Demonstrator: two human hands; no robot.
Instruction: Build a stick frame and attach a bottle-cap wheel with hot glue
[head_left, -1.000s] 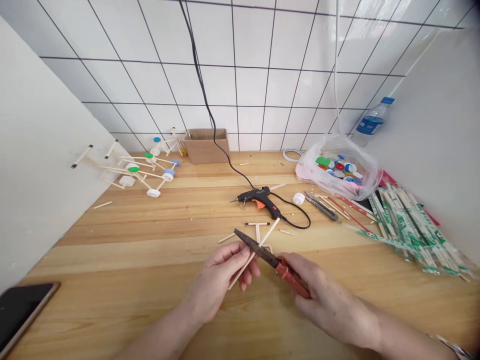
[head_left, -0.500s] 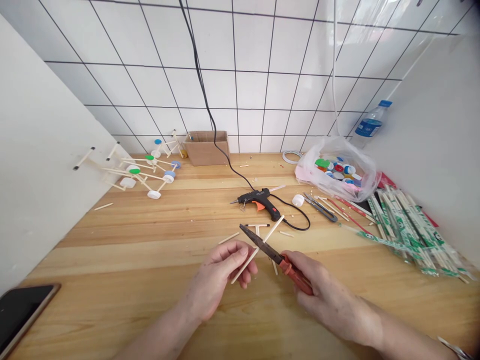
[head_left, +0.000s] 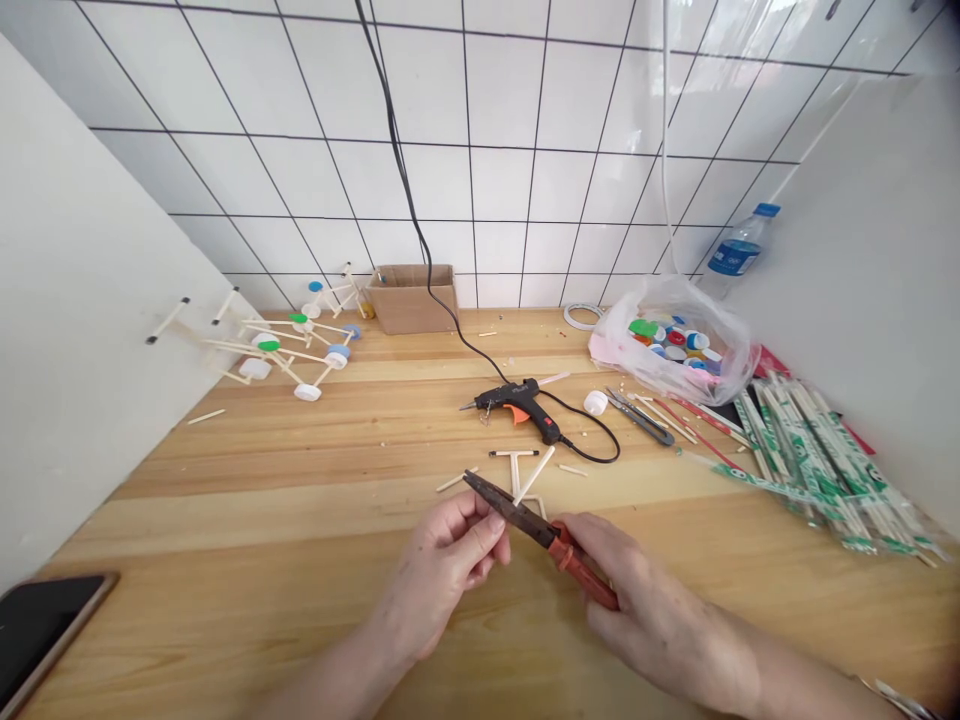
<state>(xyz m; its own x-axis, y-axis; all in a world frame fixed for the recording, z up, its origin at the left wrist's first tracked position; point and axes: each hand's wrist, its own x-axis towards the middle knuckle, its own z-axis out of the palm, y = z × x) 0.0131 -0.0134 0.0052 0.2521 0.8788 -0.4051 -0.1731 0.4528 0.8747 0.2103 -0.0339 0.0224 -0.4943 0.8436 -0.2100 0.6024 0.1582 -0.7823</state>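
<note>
My left hand pinches a thin wooden stick that angles up to the right. My right hand is closed on the red handles of long-nosed pliers, and their dark jaws cross the stick close to my left fingertips. Both hands hover low over the wooden table. Just beyond the pliers lies a T-shaped stick piece, with short loose stick bits near it.
A black glue gun with its cord lies behind the hands. Stick-and-cap models sit at the back left, a cardboard box behind. A bag of bottle caps, wrapped chopsticks and scissors are right. A phone lies bottom left.
The stick has slid down through my left fingers, so less of it shows past the pliers. The pliers' jaws have shifted slightly left and down along it.
</note>
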